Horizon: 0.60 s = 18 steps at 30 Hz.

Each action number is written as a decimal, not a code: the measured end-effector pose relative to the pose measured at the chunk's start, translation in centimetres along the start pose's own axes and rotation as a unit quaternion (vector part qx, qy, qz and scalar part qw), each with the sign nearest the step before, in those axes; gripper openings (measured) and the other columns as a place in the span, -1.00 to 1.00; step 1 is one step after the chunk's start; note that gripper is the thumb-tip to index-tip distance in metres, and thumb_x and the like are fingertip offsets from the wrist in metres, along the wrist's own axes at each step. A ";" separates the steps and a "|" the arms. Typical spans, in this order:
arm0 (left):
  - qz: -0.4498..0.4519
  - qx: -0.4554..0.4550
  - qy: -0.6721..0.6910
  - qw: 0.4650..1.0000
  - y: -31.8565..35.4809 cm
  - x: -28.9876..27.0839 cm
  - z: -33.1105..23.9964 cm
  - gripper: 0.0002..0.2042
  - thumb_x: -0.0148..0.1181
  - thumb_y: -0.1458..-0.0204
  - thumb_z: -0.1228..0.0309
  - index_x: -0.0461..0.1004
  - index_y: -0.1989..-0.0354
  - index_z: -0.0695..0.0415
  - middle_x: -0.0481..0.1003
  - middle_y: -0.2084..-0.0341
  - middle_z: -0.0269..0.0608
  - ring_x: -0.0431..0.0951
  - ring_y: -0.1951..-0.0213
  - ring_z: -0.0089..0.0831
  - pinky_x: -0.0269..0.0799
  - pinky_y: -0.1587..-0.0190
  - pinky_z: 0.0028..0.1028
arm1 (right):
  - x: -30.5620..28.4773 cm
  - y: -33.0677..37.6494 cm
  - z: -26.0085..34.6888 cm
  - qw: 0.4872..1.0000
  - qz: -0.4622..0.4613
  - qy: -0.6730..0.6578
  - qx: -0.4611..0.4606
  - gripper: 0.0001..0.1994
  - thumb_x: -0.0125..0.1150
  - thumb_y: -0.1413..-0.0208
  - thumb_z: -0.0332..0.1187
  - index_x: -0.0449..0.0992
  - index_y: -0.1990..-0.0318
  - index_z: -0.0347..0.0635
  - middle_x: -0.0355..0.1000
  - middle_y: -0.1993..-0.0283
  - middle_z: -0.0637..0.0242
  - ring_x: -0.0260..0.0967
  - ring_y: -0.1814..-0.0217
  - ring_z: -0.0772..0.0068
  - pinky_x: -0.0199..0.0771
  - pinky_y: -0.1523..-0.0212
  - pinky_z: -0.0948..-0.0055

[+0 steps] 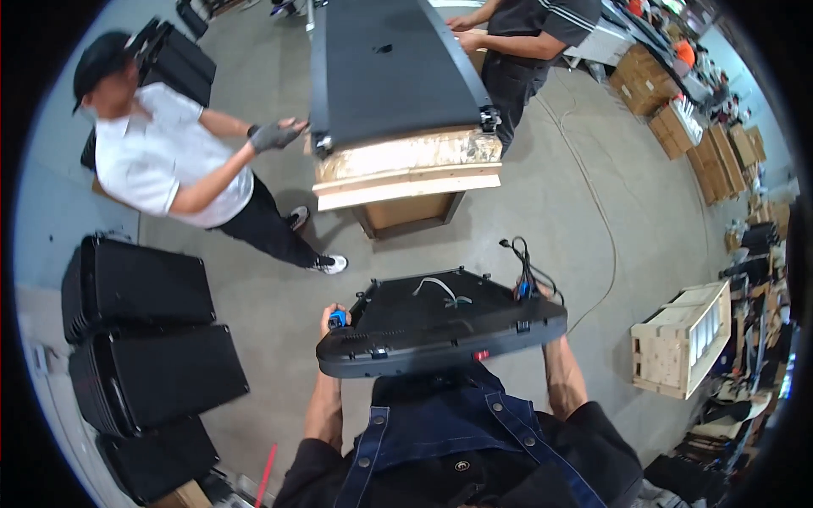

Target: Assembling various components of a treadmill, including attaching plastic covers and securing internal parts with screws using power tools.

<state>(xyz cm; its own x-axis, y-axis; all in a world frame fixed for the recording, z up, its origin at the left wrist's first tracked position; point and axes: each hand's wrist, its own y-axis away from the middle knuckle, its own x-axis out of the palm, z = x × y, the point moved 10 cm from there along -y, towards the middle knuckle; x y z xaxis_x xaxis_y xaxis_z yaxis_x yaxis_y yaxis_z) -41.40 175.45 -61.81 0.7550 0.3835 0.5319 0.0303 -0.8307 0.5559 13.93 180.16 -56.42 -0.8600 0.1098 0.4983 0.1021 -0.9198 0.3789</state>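
Before my body, my two hands carry a wide black plastic housing (445,339) with a curved near edge. A small red switch (481,356) sits on that edge, and a pale ribbon-like wire (436,286) lies on the upper face. My left hand (327,320) is closed on the housing's left end, beside a small blue part (340,318) I cannot identify. At the right end, my right hand (555,345) grips the housing, its fingers mostly hidden behind it. A looped black power cord (527,267) rises near that hand.
Ahead, a long black treadmill deck (385,76) rests on a wood-edged stack (406,173). One person in a white shirt (152,152) stands at its left, another in dark clothes (525,42) at its right. Black covers (161,372) are stacked left; a wooden crate (677,343) stands right.
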 end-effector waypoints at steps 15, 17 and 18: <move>-0.023 0.122 -0.044 0.991 -15.3 4.2 -12.9 -0.51 0.26 -0.13 0.00 0.42 -0.16 -0.05 0.49 -0.08 -0.25 0.47 -0.12 -0.25 0.43 -0.17 -0.10 | 0.3 0.8 -5.3 0.959 -0.195 0.183 0.093 -0.63 0.14 -0.30 -0.03 0.55 0.28 -0.20 0.49 0.42 0.37 0.38 0.44 0.57 0.36 0.43 0.48; -0.015 0.070 -0.060 0.996 -19.5 6.6 -10.7 -0.46 0.29 -0.10 -0.01 0.39 -0.20 -0.08 0.47 -0.11 -0.25 0.47 -0.13 -0.25 0.42 -0.19 -0.09 | -6.9 11.8 -12.5 0.912 -0.248 0.306 0.118 -0.68 0.14 -0.28 -0.12 0.55 0.37 -0.20 0.46 0.54 0.37 0.33 0.63 0.53 0.27 0.64 0.49; -0.003 0.070 -0.068 0.995 -20.0 5.3 -12.2 -0.46 0.29 -0.10 -0.01 0.39 -0.20 -0.08 0.47 -0.11 -0.25 0.47 -0.13 -0.25 0.42 -0.19 -0.09 | -7.3 17.3 -16.8 0.907 -0.296 0.268 0.135 -0.71 0.16 -0.24 -0.16 0.54 0.32 -0.23 0.47 0.53 0.32 0.33 0.63 0.52 0.30 0.64 0.48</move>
<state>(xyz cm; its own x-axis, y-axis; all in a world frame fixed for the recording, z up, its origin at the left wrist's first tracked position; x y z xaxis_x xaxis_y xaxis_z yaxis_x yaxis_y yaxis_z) -46.02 199.02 -62.33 0.8359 0.3391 0.4316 0.1193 -0.8798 0.4601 13.59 157.11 -66.63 -0.9163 0.2890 -0.2773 -0.4001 -0.6266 0.6688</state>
